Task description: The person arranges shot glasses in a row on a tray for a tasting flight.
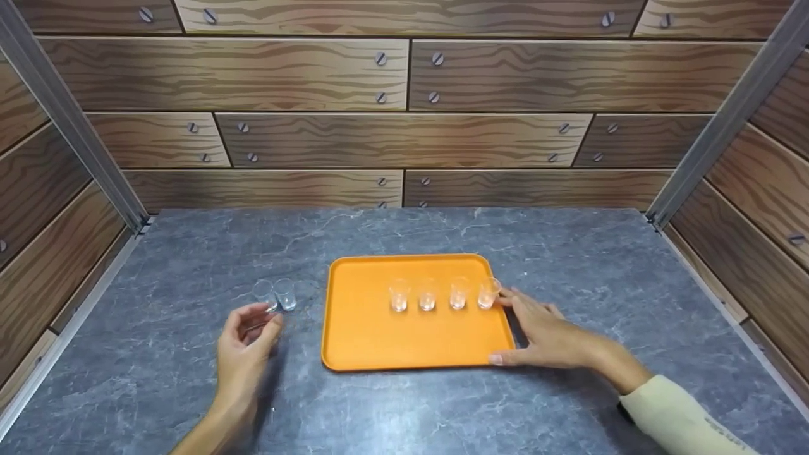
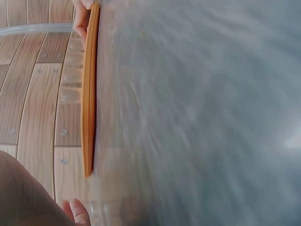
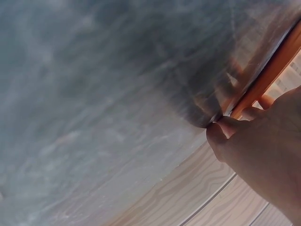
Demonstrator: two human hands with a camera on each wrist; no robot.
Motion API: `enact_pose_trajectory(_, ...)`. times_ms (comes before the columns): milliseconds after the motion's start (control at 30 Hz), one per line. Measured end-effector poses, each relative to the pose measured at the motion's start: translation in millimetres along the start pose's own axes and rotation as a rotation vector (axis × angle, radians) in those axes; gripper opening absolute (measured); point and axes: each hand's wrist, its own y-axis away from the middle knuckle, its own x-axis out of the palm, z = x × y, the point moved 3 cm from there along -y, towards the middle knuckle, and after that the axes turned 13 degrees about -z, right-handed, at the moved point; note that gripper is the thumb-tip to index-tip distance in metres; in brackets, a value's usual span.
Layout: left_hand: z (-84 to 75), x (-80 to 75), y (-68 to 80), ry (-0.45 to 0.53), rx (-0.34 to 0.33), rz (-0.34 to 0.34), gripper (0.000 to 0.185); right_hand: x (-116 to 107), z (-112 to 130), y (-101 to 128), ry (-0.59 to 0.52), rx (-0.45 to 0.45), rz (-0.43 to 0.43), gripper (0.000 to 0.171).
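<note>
An orange tray [image 1: 366,341] bears a row of several small clear glasses [image 1: 427,297], all upright. My right hand [image 1: 543,335] spreads along the tray's right edge, its thumb on the front corner. One fingertip is close against the rightmost glass [image 1: 486,294]; touching or just apart, I cannot tell. Left of the tray, two more clear glasses [image 1: 286,296] stand side by side on the table. My left hand [image 1: 246,347] is just in front of them, fingers bent and thumb apart, its fingertips overlapping the base of the nearer-left glass [image 1: 264,292].
The grey marbled table [image 1: 392,411] runs back to a wood-pattern wall [image 1: 404,139]. Similar panels and metal posts [image 1: 714,120] close both sides. In the left wrist view the tray's rim [image 2: 89,94] appears edge-on.
</note>
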Motion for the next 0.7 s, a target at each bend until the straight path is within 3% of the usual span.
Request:
enact_pose_trajectory(167,0.9,-12.2,-7.5,-0.004,-0.032,-0.032,0.035,-1,-1,2,0.004,0.008,0.004,0.107)
enact_pose_trajectory(367,1.7,-24.5,-18.8,-0.019,-0.005,-0.054,0.039,-1,-1,2,-0.003,0.015,-0.001,0.111)
enact_pose_trajectory(700,0.1,-24.4,-40.5,-0.069,0.014,-0.009,0.052,-2,0,1,0.018,0.019,-0.002,0.11)
